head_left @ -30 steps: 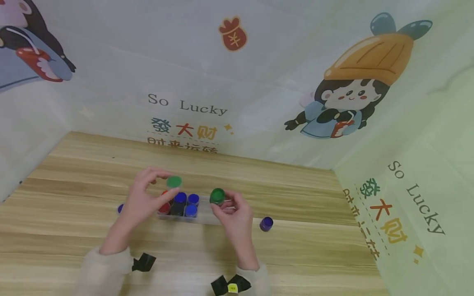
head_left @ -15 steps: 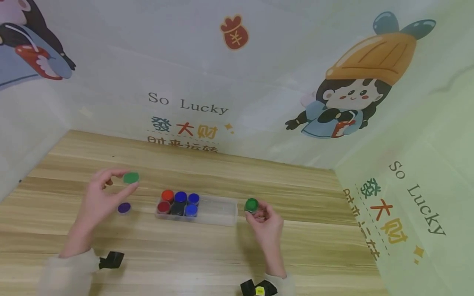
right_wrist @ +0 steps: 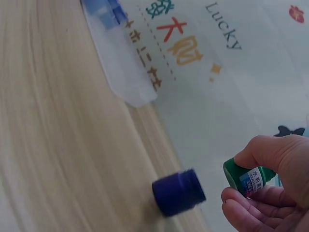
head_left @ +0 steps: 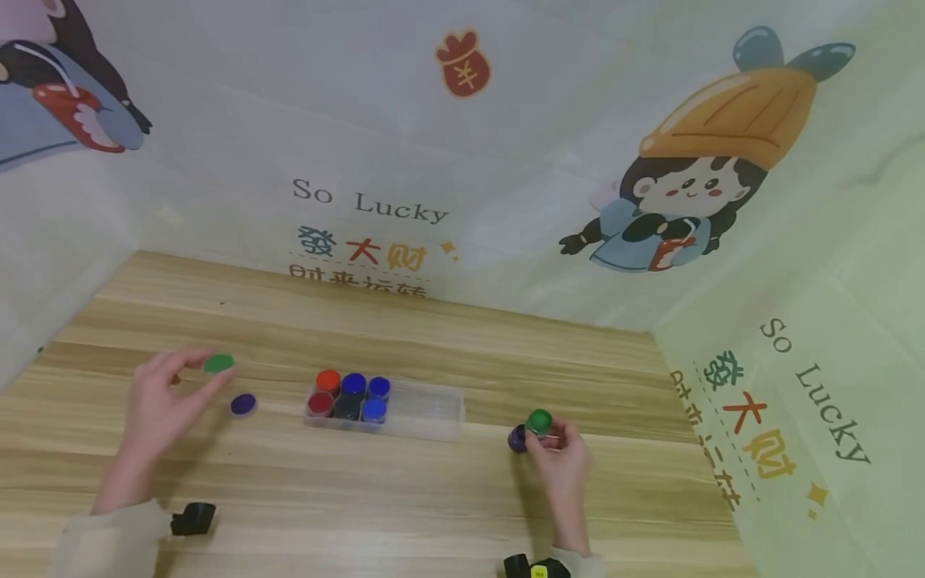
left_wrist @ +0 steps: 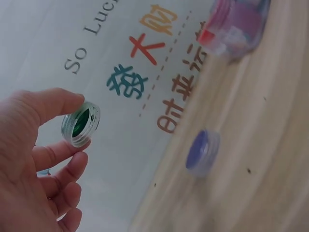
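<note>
Green lid [head_left: 219, 364], green jar [head_left: 539, 421] well apart
From here I see left hand [head_left: 160, 399] fingers pinching the lid, right hand [head_left: 564, 456] fingers pinching the jar beside a purple jar [right_wrist: 176, 192].

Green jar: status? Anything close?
Left hand pinching green lid. Right hand holding green jar. Purple jar close by right hand; purple lid near left hand.
</note>
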